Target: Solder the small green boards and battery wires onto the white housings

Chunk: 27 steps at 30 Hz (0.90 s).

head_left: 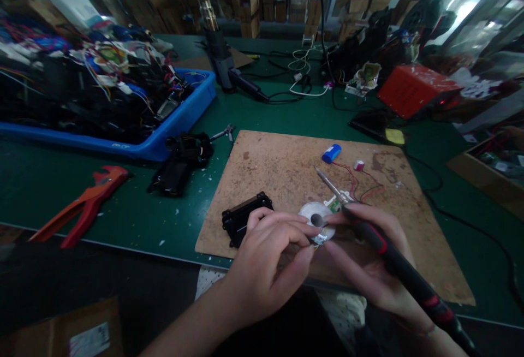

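My left hand (275, 256) is closed, its thumb and fingertips pinching at the near edge of a round silver disc (308, 210) with a dark centre, perhaps a small speaker. Tiny parts at that edge are partly hidden by my fingers. My right hand (379, 261) holds a soldering iron (374, 239), its tip pointing up and left over the board, while thumb and forefinger also reach the disc. Behind the disc lies a small green circuit board (336, 204). Thin wires run near it to a blue battery (332, 153) and a small white-and-pink connector (359, 166).
A black plastic housing (241, 216) sits on the brown work board (278, 152) by my left hand. Left are red-handled cutters (92, 201), black parts (176, 174) and a blue bin (196, 100) of wired parts. Behind stand a heat gun (225, 67) and red box (415, 92).
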Tool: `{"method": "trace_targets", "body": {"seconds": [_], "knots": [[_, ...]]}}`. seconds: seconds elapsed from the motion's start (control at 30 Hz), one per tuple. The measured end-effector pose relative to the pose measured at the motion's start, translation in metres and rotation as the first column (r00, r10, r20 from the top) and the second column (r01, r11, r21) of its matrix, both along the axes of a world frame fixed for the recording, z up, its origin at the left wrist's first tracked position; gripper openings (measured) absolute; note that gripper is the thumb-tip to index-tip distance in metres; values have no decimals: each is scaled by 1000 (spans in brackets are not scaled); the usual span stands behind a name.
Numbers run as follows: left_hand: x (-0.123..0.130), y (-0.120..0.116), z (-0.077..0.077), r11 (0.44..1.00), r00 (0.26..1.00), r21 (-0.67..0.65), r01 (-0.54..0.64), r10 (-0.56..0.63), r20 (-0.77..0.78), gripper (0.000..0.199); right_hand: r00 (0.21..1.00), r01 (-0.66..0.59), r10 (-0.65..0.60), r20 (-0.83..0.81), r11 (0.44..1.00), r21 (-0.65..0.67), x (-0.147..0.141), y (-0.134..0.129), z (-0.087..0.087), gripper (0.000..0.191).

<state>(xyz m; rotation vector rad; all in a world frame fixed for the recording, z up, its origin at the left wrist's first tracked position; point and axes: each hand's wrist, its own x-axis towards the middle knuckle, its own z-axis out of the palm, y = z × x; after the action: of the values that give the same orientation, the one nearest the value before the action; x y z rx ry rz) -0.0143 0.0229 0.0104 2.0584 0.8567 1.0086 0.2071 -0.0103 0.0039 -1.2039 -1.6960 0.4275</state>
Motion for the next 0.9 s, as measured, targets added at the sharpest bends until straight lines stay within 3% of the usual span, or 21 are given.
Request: {"method": "trace_targets", "body": {"seconds": [0.23, 0.6, 0.7, 0.8, 0.9], "knots": [[-2, 5, 2, 999, 998, 7, -53, 53, 27, 12, 995, 75, -79, 66, 996, 54, -5, 3, -4, 65], [3, 4, -1, 996, 995, 29, -87, 88, -45, 12, 994, 103, -105, 43, 994, 47, -8, 4, -4, 66], [4, 4, -2, 995, 995, 36, -91, 93, -47, 13, 994, 105, -105, -23, 994, -6, -5, 1, -2, 61], [5, 3, -2, 995, 994, 32, -97, 98, -40, 15, 952, 241, -239, -192, 970, -15, -1, -3, -5, 41], [5, 2, -2, 995, 994, 17, -102, 103, -33, 15, 853, 430, -396, -339, 902, 29, 4, -3, -13, 33]]}}
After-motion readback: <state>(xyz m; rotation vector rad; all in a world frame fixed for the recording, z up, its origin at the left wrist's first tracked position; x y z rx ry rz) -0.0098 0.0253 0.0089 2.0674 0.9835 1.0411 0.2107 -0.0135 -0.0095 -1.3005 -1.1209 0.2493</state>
